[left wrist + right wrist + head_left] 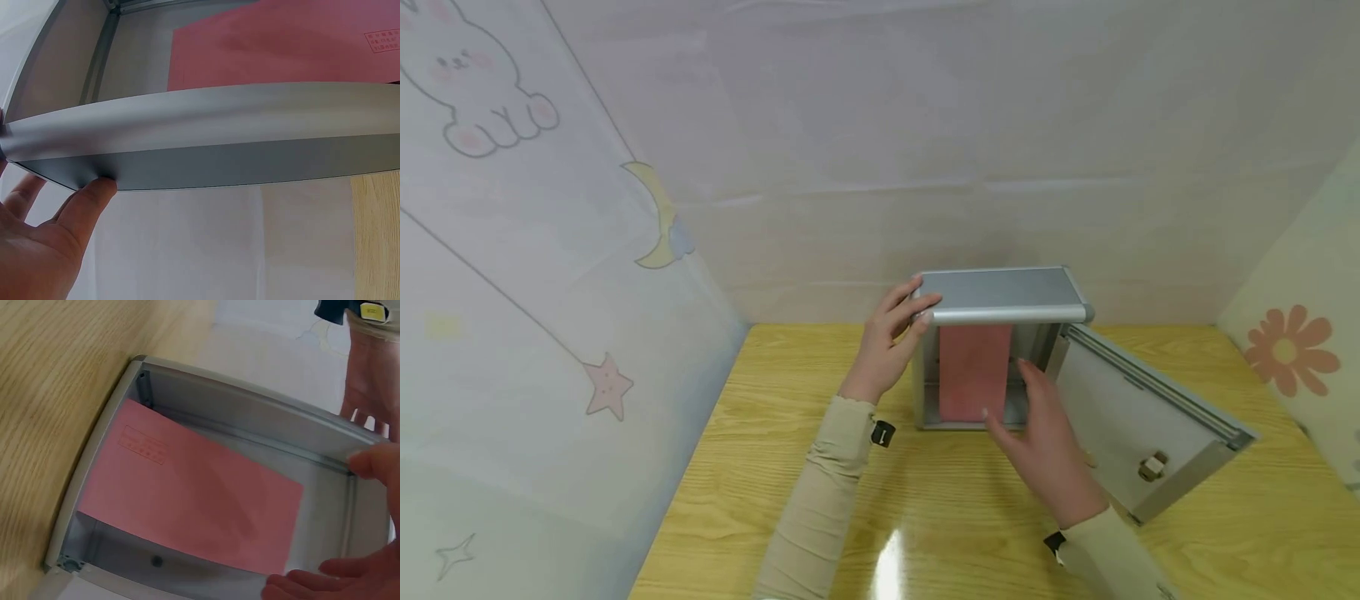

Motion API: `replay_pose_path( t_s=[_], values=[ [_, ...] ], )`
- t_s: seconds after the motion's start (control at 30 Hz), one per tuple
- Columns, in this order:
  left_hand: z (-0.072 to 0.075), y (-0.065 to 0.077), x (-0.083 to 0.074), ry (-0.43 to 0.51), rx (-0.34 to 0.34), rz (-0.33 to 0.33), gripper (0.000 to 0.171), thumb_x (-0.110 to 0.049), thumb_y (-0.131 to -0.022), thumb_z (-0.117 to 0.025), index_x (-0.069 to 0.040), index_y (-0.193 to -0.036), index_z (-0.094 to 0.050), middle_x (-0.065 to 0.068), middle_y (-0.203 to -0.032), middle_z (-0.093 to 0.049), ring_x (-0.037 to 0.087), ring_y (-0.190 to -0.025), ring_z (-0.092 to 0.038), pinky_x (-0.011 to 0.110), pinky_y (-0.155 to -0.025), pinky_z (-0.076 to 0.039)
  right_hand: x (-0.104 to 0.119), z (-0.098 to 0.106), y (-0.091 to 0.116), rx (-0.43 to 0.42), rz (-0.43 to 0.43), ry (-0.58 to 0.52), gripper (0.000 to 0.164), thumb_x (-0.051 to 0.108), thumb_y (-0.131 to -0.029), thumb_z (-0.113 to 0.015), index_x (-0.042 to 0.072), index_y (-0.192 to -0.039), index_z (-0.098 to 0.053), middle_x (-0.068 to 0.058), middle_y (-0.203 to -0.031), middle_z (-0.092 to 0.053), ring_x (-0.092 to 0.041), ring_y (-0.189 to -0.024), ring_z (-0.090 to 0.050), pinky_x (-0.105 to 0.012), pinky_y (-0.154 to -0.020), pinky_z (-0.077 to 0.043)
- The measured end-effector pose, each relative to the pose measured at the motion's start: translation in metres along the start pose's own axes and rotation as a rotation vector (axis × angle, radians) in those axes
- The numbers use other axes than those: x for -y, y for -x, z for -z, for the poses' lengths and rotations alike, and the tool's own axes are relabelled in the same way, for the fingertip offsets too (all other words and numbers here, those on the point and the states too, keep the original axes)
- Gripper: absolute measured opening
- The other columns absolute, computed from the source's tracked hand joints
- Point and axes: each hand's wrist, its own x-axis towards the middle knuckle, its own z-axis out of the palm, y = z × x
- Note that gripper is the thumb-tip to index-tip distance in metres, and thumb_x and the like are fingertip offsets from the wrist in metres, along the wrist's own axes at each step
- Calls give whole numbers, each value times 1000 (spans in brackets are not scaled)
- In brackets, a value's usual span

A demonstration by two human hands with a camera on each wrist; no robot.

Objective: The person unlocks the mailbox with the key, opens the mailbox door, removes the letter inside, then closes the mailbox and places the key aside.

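Observation:
A grey metal box [1000, 289] stands on the table with its front door [1135, 417] swung out to the right. Inside, a pink-red envelope [973, 371] stands upright; small printed text shows on it in the right wrist view. My left hand [883, 350] grips the box's upper left corner, with fingers over the top panel [219, 165] and side. In front of the opening is my right hand [1048, 446], its thumb and fingers spread apart around nothing. In the right wrist view, this hand [356, 569] is close to the envelope's upper end; contact cannot be told.
A brass-coloured lock [1152, 467] sits on the door's inner face. The wooden table [760, 467] extends around the box. A pale cloth backdrop [865, 167] rises close behind it, with patterned side panels at left and right.

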Motion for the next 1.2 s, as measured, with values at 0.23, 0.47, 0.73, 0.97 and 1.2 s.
replay_pose_path(
  t_s=[0.23, 0.47, 0.73, 0.97, 1.2],
  values=[
    [1, 0, 1, -4, -7, 9, 30, -3, -99, -52, 4, -127, -59, 21, -147, -35, 32, -136, -33, 41, -104, -38, -22, -24, -14, 66, -36, 8, 90, 28, -87, -72, -9, -148, -17, -32, -144, -28, -45, -131, -29, -59, -99, -34],
    [0, 0, 1, -14, -10, -4, 30, -2, -98, -53, 3, -127, -60, 21, -147, -35, 33, -136, -33, 42, -103, -39, -41, -44, -22, 58, -80, 13, 89, 26, -86, -72, -9, -147, -17, -36, -136, -34, -48, -122, -38, -60, -94, -38],
    [0, -1, 1, 1, -9, -1, 30, -3, -98, -52, 4, -126, -59, 22, -146, -36, 33, -135, -34, 40, -103, -39, -55, -54, -28, 77, -153, 45, 94, 27, -87, -69, -12, -147, -9, -43, -134, -31, -55, -119, -38, -63, -91, -39],
    [0, -1, 0, -2, -7, 6, 30, -5, -99, -52, 3, -127, -59, 21, -147, -35, 33, -135, -34, 42, -103, -39, -62, -58, -33, 92, -166, 17, 90, 24, -88, -67, -14, -146, -9, -43, -135, -29, -55, -122, -34, -62, -95, -36],
    [0, 0, 0, -5, -7, 7, 30, -4, -99, -52, 3, -127, -59, 19, -147, -36, 31, -136, -35, 41, -103, -39, -70, -64, -37, 50, -153, -19, 86, 20, -90, -65, -10, -148, -9, -40, -139, -28, -52, -125, -33, -61, -98, -34]
  ],
)
